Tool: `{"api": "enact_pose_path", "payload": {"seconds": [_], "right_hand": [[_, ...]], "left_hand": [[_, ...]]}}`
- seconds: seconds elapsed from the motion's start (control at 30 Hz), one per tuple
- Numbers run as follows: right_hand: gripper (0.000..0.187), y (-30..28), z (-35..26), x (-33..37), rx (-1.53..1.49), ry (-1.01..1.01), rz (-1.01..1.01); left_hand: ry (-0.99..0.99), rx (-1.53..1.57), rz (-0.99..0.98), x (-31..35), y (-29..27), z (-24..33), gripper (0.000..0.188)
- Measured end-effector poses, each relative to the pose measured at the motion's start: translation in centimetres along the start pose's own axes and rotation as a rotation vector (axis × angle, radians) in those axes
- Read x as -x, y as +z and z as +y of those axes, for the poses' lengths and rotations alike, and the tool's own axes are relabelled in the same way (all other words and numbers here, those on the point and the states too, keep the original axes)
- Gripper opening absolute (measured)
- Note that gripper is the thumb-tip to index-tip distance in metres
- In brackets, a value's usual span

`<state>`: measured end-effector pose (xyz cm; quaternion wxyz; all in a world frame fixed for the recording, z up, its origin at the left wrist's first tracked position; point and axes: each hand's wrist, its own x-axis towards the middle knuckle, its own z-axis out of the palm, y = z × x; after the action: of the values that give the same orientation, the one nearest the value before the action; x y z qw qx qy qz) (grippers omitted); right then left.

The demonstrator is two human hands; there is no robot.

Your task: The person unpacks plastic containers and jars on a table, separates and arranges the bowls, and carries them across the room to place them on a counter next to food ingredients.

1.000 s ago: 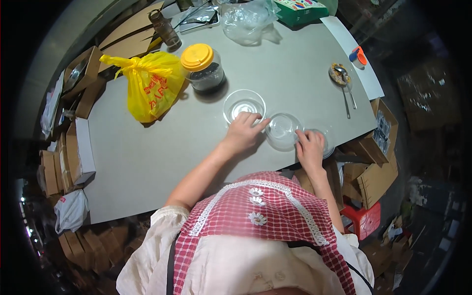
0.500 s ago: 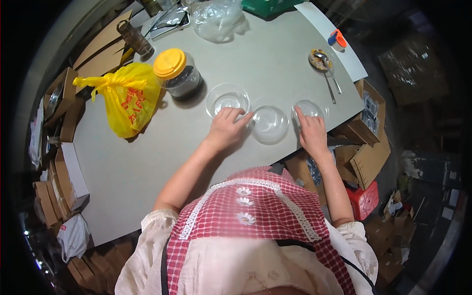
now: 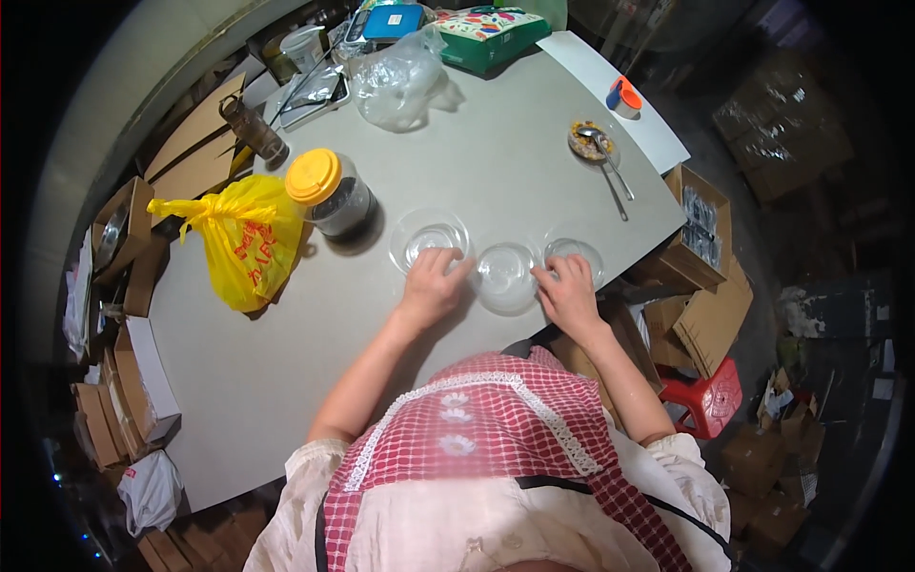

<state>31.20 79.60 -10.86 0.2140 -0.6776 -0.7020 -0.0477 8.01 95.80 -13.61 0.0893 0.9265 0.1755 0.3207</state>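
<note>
Three clear round plastic bowls stand side by side near the table's front edge: a left bowl (image 3: 419,229), a middle bowl (image 3: 503,286) slightly nearer me, and a right bowl (image 3: 581,250). My left hand (image 3: 435,288) lies over the near rim of the left bowl, fingers apart, one side close to the middle bowl. My right hand (image 3: 570,297) is over the near side of the right bowl, fingers bent and apart, thumb side by the middle bowl's rim. Neither hand lifts anything. Whether the fingertips press on the rims is hard to tell.
Left of the bowls stand a yellow-lidded jar (image 3: 329,195) with dark contents and a knotted yellow bag (image 3: 250,243). A small dish (image 3: 593,143) with spoons sits far right. Behind are a clear plastic bag (image 3: 396,86), a green box (image 3: 491,43) and an orange-and-blue item (image 3: 624,98).
The view has shifted, so the table contents sit lower in it. My right hand has moved left, from a pointing finger at the right bowl to the side of the middle bowl.
</note>
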Motion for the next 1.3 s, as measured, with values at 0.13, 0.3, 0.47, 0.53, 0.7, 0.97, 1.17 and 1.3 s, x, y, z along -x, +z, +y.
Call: {"api": "enact_pose_path", "payload": {"seconds": [0.13,0.3,0.47,0.53,0.7,0.97,1.17,1.3], "right_hand": [[0.028,-0.9,0.0,0.0,-0.034,-0.015,0.062],[0.027,-2.0,0.5,0.7,-0.023,-0.03,0.119],[0.028,-3.3,0.0,2.0,0.008,-0.003,0.16],[0.029,-3.3,-0.1,2.3,0.005,0.007,0.168],[0.036,-2.0,1.2,2.0,0.011,0.047,0.173],[0.051,-3.5,3.3,-1.4,0.163,0.187,0.291],[0.046,-3.3,2.4,-1.4,0.146,0.104,0.299],[0.044,-3.2,1.5,-1.2,0.143,0.077,0.308]], "left_hand": [[0.025,0.011,0.015,-0.5,-0.4,0.2,0.04],[0.078,0.043,0.052,-1.5,-0.6,0.6,0.039],[0.134,0.09,0.052,-2.3,-0.2,1.0,0.037],[0.141,0.115,0.051,-2.6,0.3,1.0,0.037],[0.1,0.134,0.002,-3.2,1.9,0.6,0.038],[0.067,0.026,-0.015,-4.9,2.5,-1.9,0.036],[0.052,0.018,-0.073,-4.7,2.4,-1.5,0.044],[0.048,0.016,-0.058,-4.6,2.1,-1.1,0.044]]}}
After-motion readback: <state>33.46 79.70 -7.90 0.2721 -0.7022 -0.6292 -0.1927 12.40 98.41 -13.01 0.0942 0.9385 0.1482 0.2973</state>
